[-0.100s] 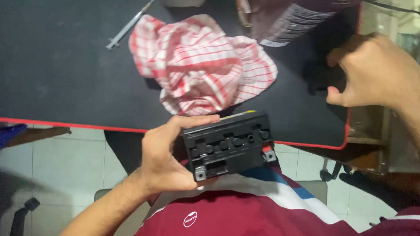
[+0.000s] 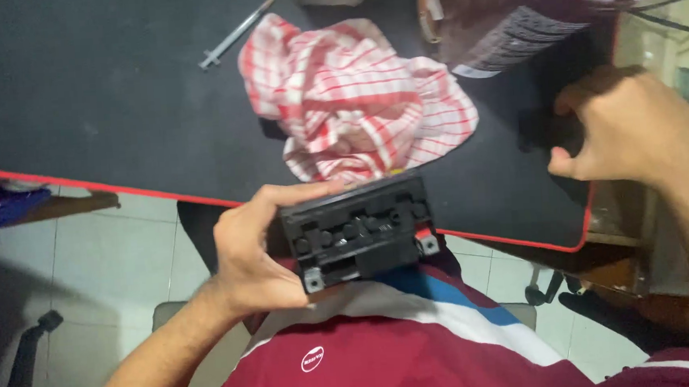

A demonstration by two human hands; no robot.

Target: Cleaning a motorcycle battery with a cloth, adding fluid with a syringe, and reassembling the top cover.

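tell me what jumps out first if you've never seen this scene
The black boxy battery-like block, gripped by the left hand just off the near edge of the dark desk mat. Behind it, a crumpled red-and-white checked cloth lies on the mat. The right hand hovers curled at the mat's right edge.

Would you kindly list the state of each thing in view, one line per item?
Black battery: held off the table, terminal side toward the camera.
Left hand: gripping the battery's end.
Right hand: loosely curled over the mat, holding nothing visible.
Checked cloth: crumpled on the mat.
Syringe: lying flat on the mat.
Dark jar: lying tilted at the far edge.
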